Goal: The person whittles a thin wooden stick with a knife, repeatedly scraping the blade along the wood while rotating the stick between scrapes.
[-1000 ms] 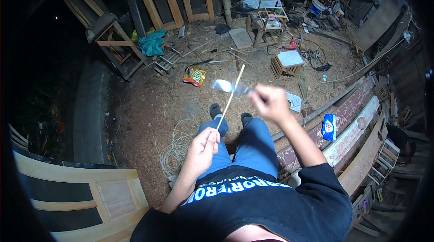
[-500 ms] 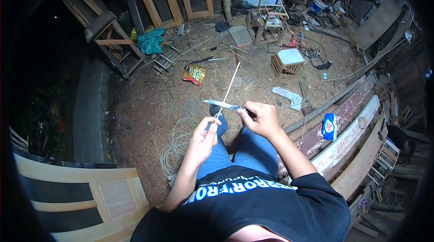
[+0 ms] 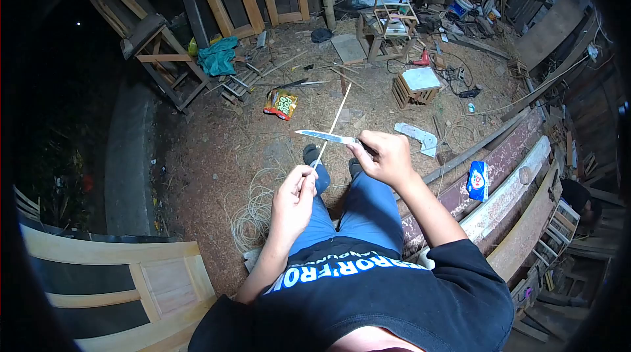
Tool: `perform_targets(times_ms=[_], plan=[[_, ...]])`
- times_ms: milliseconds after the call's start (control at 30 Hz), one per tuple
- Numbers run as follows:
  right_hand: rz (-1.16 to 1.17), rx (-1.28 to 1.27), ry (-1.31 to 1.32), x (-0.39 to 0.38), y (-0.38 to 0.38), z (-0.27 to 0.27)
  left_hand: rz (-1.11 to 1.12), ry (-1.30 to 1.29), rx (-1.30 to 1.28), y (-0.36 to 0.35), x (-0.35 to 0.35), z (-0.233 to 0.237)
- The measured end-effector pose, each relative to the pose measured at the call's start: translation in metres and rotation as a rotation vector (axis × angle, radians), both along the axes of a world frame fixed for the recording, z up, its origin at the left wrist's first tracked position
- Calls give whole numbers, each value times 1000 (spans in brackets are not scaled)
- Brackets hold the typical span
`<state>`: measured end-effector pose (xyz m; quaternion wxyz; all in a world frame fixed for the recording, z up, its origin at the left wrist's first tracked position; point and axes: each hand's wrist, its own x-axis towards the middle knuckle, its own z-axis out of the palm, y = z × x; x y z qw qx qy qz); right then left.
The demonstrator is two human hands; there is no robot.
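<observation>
My left hand (image 3: 294, 199) pinches the lower end of a thin pale wooden stick (image 3: 337, 117), which slants up and away over the ground. In my right hand (image 3: 386, 157) is a knife (image 3: 327, 136), gripped by its handle, the handle mostly hidden by the fingers. The blade points left and crosses the stick in this view, above the left fingertips. Both hands are held in front of my lap, over my blue trousers (image 3: 372, 211).
A coil of thin strips (image 3: 252, 214) lies left of my legs. Ahead are a snack packet (image 3: 281, 104), a slatted wooden crate (image 3: 416, 86) and a red power tool (image 3: 422, 58). A blue packet (image 3: 478, 181) rests on planks at right; a wooden panel (image 3: 172, 280) stands at lower left.
The knife has moved up along the stick, away from my left hand, and its blade has turned slightly. My right hand rose a little with it; the left keeps its pinch.
</observation>
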<state>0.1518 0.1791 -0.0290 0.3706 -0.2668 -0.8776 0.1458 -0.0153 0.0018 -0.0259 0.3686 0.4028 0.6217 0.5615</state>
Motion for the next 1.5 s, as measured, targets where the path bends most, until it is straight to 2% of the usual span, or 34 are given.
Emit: perform_targets(times_ms=[100, 133, 267, 367, 400, 500, 533, 633, 667, 767, 800, 833, 900, 967, 1033, 1100, 1133, 1233, 1300, 1400, 1500], plan=[[127, 54, -34, -2, -20, 14, 18, 31, -1, 0, -1, 0], [167, 59, 44, -6, -25, 13, 14, 27, 7, 0, -2, 1], [-131, -106, 84, 3, 21, 6, 13, 24, -6, -8, 0, 0], [159, 43, -57, 0, -13, 15, 20, 28, -2, -8, 2, 5], [180, 42, -55, -1, -26, 18, 16, 27, -1, -8, 1, 7], [-118, -79, 42, 1, 20, 2, 39, 75, -30, -10, -1, 7], [-177, -122, -3, 7, 29, 5, 35, 60, -26, -9, -1, 5], [191, 3, -37, 5, -6, 9, 5, 16, 15, -10, 0, 0], [245, 20, -14, 3, -17, 15, 5, 39, 3, -9, -2, 1], [-148, -195, 7, 9, 43, -20, 12, 69, -36, -15, -2, -2], [-272, -287, 39, 13, 58, -14, 16, 63, -29, -13, -2, -7], [-303, -169, 58, 18, 66, -11, 23, 61, -15, -10, -3, -9], [-254, -239, 165, 18, 56, -7, 3, 55, -68, -10, -6, -8], [-160, -205, 143, 11, 19, 1, 24, 14, -44, -8, -6, -18], [-14, -114, 65, 4, -12, -14, 13, -50, -18, -4, -4, -11], [83, -96, -45, 0, -40, 0, 1, -95, -17, -3, 0, -4], [109, -95, 5, -2, -45, -3, -5, -106, -21, -3, 3, -1], [34, -59, -13, 2, -27, 0, -9, -36, -4, -4, 3, 0], [-29, -121, 51, 2, -15, 6, -11, 0, 15, -6, 4, 0], [205, -1, 68, -4, -40, 9, -11, -8, 34, -5, 5, 4], [137, 27, -35, 1, -21, 7, -11, -37, 17, -10, 6, 11]])
